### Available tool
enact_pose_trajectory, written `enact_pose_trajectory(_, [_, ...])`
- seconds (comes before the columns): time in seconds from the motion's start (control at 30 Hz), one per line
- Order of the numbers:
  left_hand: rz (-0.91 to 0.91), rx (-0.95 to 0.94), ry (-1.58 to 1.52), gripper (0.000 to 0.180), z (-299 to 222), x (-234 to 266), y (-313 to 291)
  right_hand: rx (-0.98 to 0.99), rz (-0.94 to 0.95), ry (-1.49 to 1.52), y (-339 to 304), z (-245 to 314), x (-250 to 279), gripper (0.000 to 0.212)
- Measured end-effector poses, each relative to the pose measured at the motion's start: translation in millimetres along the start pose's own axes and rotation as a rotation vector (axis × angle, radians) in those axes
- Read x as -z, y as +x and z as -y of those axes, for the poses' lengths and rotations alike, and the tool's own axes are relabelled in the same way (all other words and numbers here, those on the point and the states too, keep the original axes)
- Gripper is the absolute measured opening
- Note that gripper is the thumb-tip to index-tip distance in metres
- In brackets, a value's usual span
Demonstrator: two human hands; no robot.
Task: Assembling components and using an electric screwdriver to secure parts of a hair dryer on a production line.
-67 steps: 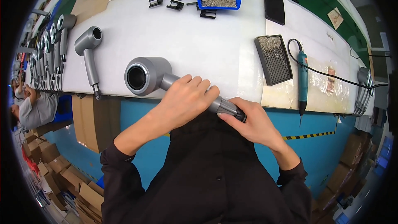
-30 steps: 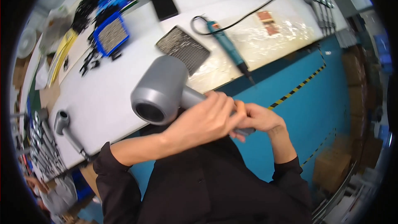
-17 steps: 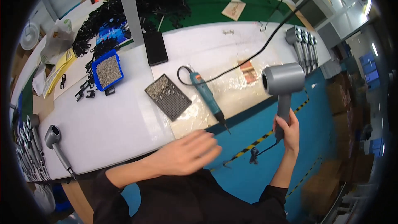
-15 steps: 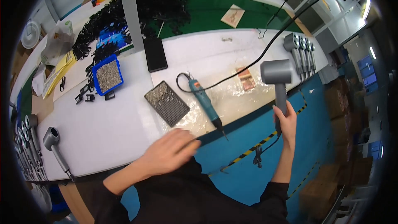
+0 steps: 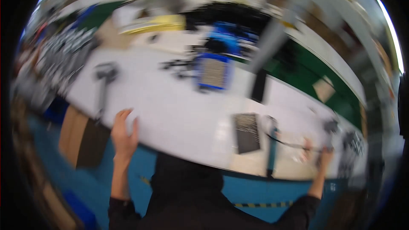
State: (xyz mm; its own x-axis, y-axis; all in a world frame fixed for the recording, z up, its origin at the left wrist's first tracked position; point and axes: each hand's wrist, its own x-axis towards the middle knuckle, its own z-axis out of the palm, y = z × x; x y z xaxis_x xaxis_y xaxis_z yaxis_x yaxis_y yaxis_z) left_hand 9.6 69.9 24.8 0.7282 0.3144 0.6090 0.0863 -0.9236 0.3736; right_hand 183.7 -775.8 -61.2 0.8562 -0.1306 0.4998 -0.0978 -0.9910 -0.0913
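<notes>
My left hand [image 5: 124, 136] reaches over the front edge of the white table with its fingers apart and nothing in them. Just beyond it a grey hair dryer [image 5: 102, 89] lies on the tabletop. Far to the right, my right hand [image 5: 326, 158] is closed around the handle of another grey hair dryer [image 5: 330, 126], blurred by motion. Left of that hand lies a teal electric screwdriver [image 5: 272, 151] with a black cable. A dark screw tray [image 5: 248, 143], its upper part filled with small screws, sits beside the screwdriver.
A blue bin [image 5: 198, 74] of small metal parts stands mid-table near black plastic pieces [image 5: 179, 64]. Behind are a dark phone-like slab [image 5: 259, 86], a grey post [image 5: 272, 38] and a black heap [image 5: 230, 12]. More dryers [image 5: 352, 145] stand right; a cardboard box [image 5: 74, 138] is below left.
The view has swung left. My left hand has moved left toward the lying dryer and spread its fingers. My right hand has carried its dryer to the table's right end, beside the other dryers.
</notes>
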Motion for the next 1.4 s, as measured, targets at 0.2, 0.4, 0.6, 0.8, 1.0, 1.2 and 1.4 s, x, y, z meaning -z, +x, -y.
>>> enact_pose_trajectory(0.2, [-0.122,0.215,0.236,0.040,63,15,22,-0.324,0.217,0.073,34,-49,-5,0.075])
enact_pose_trajectory(0.4, [0.058,0.543,0.301,0.055,140,29,25,-0.514,-0.555,-0.140,6,64,80,0.058])
enact_pose_trajectory(0.6, [0.255,0.620,0.043,0.053,170,6,43,0.091,-0.887,0.573,-44,400,142,0.034])
enact_pose_trajectory(0.8, [0.288,0.920,-0.415,0.033,183,36,21,-0.024,0.067,0.317,52,525,11,0.063])
enact_pose_trajectory(1.0, [0.133,0.999,-0.664,0.030,122,66,-6,-0.110,0.274,0.078,64,510,-36,0.080])
enact_pose_trajectory(1.2, [-0.138,0.746,-1.126,0.053,86,100,-13,-0.227,0.347,0.139,69,518,-37,0.090])
enact_pose_trajectory(1.4, [-0.115,0.416,-1.297,0.053,55,117,0,-0.227,0.363,0.099,73,498,-34,0.098])
